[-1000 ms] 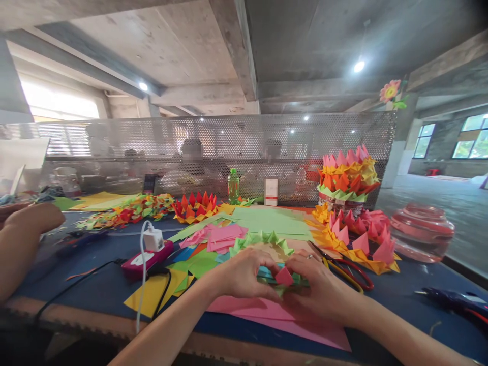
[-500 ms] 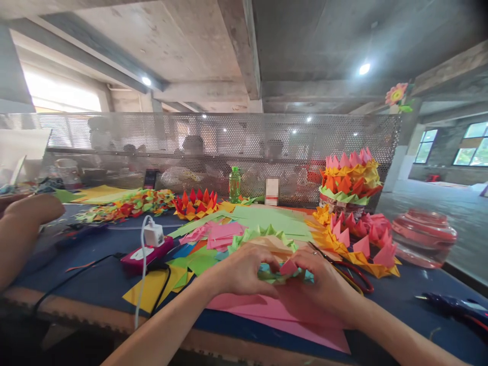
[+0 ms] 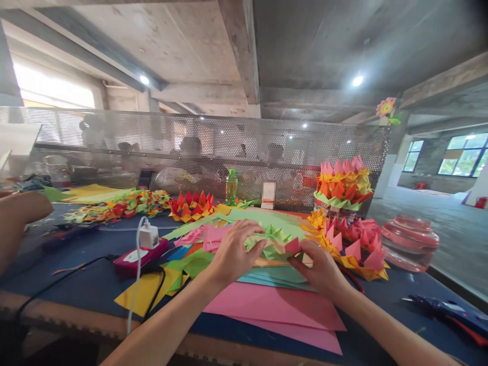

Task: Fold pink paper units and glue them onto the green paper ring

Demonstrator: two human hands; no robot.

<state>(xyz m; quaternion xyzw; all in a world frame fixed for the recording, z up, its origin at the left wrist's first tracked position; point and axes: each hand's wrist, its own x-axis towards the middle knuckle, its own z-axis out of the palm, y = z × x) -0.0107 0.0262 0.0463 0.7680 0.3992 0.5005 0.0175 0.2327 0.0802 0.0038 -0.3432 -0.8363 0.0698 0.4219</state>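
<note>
Pink paper piece (image 3: 293, 246) is clamped in the right hand (image 3: 319, 264), at the near side of the green paper ring (image 3: 277, 234). Left hand (image 3: 237, 250): fingers apart, beside the ring; contact cannot be determined. Pink sheets (image 3: 274, 304) lie nearer on the surface (image 3: 385, 320).

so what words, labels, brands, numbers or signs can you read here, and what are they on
None can be read, so there is nothing to quote.
white box with a red band: its front is blurred out
green bottle: any print too small
white plug: faint grey marks, too small
pink power strip: pale patch on top, no legible letters
dark blue tool: pale patch, too blurred
</note>
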